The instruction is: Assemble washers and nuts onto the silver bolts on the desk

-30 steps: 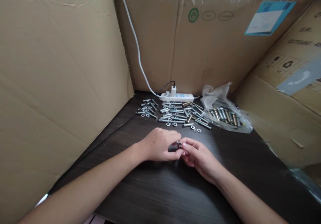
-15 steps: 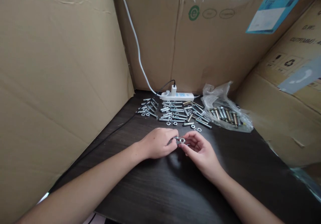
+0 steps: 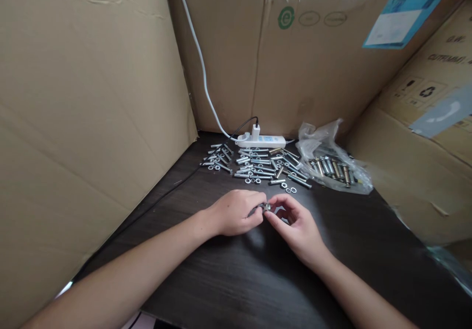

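The left hand (image 3: 239, 213) was closed on a metal piece (image 3: 261, 205) (mostly hidden by its fingers), while the right hand (image 3: 297, 223) gripped a nut (image 3: 268, 207) between thumb and forefinger. The nut was between both hands, over the table (image 3: 228, 280), nearer than the loose bolts (image 3: 258, 162). Good handling seemed to call for a steady left hand and a light pinch, the nut kept square to the piece.

Counted: two hands, one nut in the fingers, one bag (image 3: 359, 184), one power strip (image 3: 278, 141), and two thin washers (image 3: 293, 190) at the near right edge. The bolts overlapped too much to count.
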{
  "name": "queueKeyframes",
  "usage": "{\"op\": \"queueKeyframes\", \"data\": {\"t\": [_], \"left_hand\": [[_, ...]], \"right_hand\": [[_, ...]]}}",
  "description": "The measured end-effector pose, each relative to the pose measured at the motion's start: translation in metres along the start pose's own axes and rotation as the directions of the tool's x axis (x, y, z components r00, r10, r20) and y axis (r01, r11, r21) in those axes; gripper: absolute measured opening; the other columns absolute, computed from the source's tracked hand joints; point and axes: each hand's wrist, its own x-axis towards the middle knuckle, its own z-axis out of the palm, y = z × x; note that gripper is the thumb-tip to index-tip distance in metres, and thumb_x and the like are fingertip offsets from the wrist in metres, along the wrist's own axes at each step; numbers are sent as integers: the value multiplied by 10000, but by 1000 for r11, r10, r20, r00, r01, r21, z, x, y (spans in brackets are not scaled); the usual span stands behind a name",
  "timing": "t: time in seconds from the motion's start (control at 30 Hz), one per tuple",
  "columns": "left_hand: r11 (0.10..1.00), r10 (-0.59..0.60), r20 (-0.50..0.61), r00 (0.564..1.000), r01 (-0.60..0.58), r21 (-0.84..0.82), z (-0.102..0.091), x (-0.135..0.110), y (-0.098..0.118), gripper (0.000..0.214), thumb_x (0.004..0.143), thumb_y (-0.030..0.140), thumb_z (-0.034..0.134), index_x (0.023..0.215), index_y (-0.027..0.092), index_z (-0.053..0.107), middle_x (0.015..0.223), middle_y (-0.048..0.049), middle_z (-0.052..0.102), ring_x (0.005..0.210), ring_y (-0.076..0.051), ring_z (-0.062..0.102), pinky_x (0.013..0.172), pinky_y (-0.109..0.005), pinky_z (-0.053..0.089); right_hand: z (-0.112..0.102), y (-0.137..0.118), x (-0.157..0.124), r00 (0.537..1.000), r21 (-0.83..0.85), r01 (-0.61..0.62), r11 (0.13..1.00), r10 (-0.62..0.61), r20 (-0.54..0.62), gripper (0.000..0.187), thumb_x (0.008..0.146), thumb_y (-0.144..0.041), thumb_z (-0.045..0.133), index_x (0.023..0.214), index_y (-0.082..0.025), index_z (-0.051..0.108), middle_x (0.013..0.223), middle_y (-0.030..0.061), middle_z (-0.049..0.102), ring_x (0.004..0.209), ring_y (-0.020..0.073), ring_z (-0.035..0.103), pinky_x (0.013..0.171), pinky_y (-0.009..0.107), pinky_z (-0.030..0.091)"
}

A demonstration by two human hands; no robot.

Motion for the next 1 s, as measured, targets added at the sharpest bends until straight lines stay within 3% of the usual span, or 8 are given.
{"op": "queueKeyframes", "data": {"t": [0.27, 0.6, 0.87, 1.0], "left_hand": [[995, -72, 15, 997, 73, -62, -4, -2, 4, 169, 856, 204, 385, 1022, 191, 414, 851, -26, 609, 740, -166, 580, 654, -261, 428], [1000, 13, 63, 998, -15, 28, -3, -2, 9, 263, 896, 220, 358, 1149, 175, 296, 935, -62, 608, 834, -194, 598, 743, -307, 457], [994, -19, 89, 996, 9, 111, -4, -2, 13, 287, 889, 219, 354, 1168, 166, 316, 880, -46, 638, 776, -210, 624, 679, -301, 461], [995, -11, 109, 994, 0, 104, -5, -1, 12, 120, 882, 217, 364, 990, 181, 399, 854, -30, 631, 765, -196, 619, 677, -288, 452]], "right_hand": [[1, -1, 1, 1000, -60, 13, 998, -12, 17, 156, 811, -308, 605, 884, -189, 538, 820, 25, 570, 684, 130, 528, 585, 239, 441], [-4, -2, -2, 998, -212, 40, 976, -29, 59, 154, 838, -318, 537, 757, -197, 486, 700, -9, 505, 614, 126, 458, 571, 236, 378], [-5, 2, -2, 990, -307, 81, 948, -40, 138, 294, 894, -361, 458, 658, -187, 431, 612, -25, 443, 579, 116, 409, 560, 234, 332], [-4, 3, -1, 990, -287, 66, 956, -27, 137, 303, 896, -383, 459, 668, -186, 433, 618, -25, 443, 586, 115, 410, 558, 229, 332]]}}
